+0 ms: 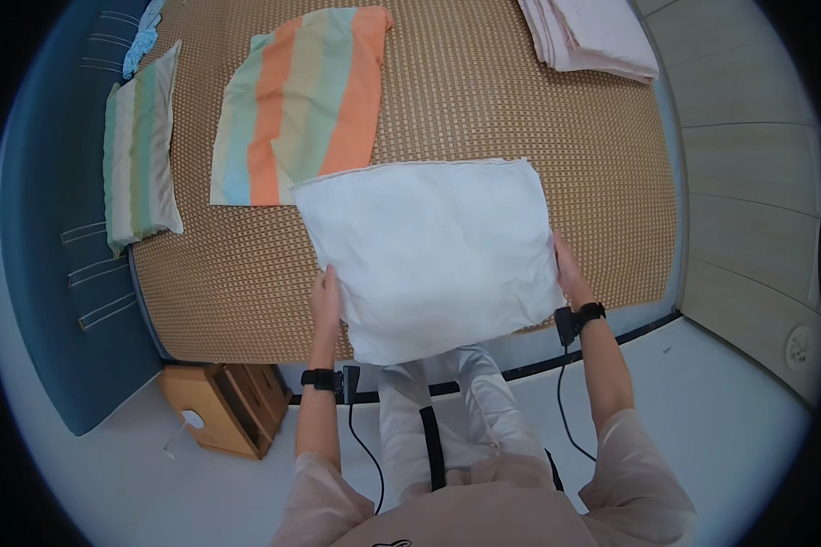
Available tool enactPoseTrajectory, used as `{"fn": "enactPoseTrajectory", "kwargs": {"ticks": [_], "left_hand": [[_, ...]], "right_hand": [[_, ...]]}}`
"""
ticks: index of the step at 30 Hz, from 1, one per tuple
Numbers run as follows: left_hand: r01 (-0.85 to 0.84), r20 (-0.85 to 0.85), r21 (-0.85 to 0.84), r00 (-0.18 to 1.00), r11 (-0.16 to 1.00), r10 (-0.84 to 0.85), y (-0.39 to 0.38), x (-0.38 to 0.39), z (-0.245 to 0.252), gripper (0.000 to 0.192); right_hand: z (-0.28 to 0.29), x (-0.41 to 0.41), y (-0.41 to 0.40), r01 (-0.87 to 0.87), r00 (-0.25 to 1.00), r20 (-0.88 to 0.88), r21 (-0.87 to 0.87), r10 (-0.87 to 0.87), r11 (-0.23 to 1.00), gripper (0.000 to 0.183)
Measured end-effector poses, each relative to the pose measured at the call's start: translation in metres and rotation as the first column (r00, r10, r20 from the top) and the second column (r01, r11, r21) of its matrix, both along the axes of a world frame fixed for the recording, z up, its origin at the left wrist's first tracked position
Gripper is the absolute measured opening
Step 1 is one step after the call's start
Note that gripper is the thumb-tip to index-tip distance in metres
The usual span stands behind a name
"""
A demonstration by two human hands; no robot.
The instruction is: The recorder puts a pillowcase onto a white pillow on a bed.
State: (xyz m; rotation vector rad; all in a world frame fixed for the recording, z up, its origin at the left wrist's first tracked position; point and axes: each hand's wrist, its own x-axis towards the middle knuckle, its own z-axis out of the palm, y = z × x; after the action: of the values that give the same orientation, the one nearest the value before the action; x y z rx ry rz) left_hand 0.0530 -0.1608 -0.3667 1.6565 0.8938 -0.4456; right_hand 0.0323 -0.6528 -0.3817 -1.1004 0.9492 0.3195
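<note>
A white pillow (431, 256) is held level between my two hands, over the near edge of the bed. My left hand (326, 297) grips its left side; the fingers are partly hidden behind the fabric. On the opposite side my right hand (569, 267) holds the edge, fingertips also partly out of sight. Just beyond the pillow, a striped orange, green and cream cloth (308, 102) lies spread on the woven mat (465, 102), its near right part covered by the pillow. A striped pillow (144, 157) rests by the headboard.
The blue padded headboard (55, 232) stands at the left. Folded pale pink bedding (602, 34) lies at the bed's far right. A wooden nightstand (205, 403) with a white round device (192, 419) is at lower left. Pale cabinets (746, 157) line the right. Cables hang from both wrist devices.
</note>
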Motion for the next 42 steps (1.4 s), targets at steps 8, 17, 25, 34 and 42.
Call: {"fn": "enactPoseTrajectory", "kwargs": {"ticks": [8, 17, 25, 34, 42], "left_hand": [[0.099, 0.064, 0.154, 0.992, 0.983, -0.110, -0.029, -0.018, 0.010, 0.047], [0.213, 0.113, 0.175, 0.966, 0.961, -0.235, -0.008, -0.019, 0.111, 0.042], [0.212, -0.006, 0.174, 0.977, 0.962, -0.214, -0.045, 0.043, 0.147, 0.046], [-0.127, 0.304, -0.142, 0.938, 0.982, 0.165, -0.034, 0.015, 0.148, 0.062], [0.096, 0.209, 0.014, 0.973, 0.995, -0.097, -0.035, 0.036, 0.124, 0.054]], "right_hand": [[0.060, 0.046, 0.091, -0.438, 0.672, 0.124, -0.728, 0.730, 0.528, 0.033], [0.156, 0.038, 0.069, -0.382, 0.760, 0.090, -0.739, 0.644, 0.554, 0.027], [0.155, 0.029, 0.059, -0.329, 0.862, 0.006, -0.755, 0.508, 0.567, 0.033], [0.205, 0.030, 0.067, 0.046, 0.929, 0.330, -0.550, 0.166, 0.834, 0.035], [0.234, 0.034, 0.092, -0.176, 0.854, 0.252, -0.682, 0.454, 0.710, 0.033]]}}
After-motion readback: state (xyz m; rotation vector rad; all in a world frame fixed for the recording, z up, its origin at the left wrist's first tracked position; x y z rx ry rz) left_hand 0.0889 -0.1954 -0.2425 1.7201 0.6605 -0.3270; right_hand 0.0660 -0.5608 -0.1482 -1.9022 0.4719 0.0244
